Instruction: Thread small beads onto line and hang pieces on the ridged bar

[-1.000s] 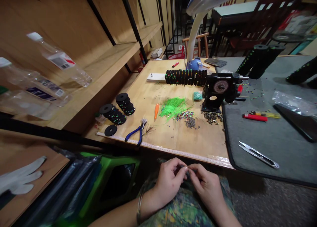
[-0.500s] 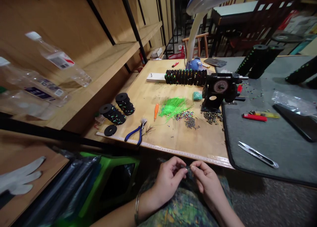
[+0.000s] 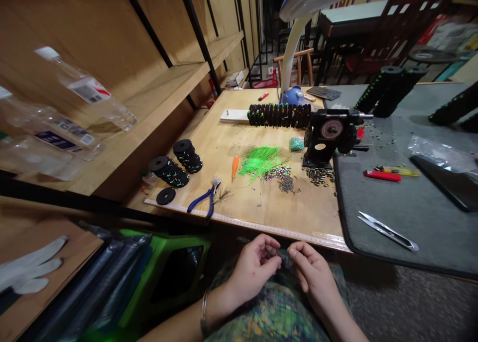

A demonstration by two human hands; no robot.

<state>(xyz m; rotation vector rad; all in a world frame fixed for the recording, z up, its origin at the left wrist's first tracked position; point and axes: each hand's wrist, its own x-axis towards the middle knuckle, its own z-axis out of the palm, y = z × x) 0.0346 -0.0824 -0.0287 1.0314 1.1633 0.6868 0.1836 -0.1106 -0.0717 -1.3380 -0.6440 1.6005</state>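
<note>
Above my lap, just in front of the table edge, my left hand is closed in a pinch, with a small dark piece partly showing among its curled fingers. Close by on its right, my right hand is pinched too, thumb against forefinger. What it grips is too small to make out. A narrow gap separates the two sets of fingertips. Beyond them on the table lie bright green strands, a pile of coloured beads, small grey pieces and brass-coloured pieces.
Blue-handled pliers lie near the front edge, beside black spools. Behind the piles stands a black winding device with a wrapped roll. Silver thread snips rest on the grey mat. A lamp rises behind.
My fingertips have drawn slightly apart, and more of the dark piece shows in my left hand. Things on the table have stayed put; the view has shifted a little.
</note>
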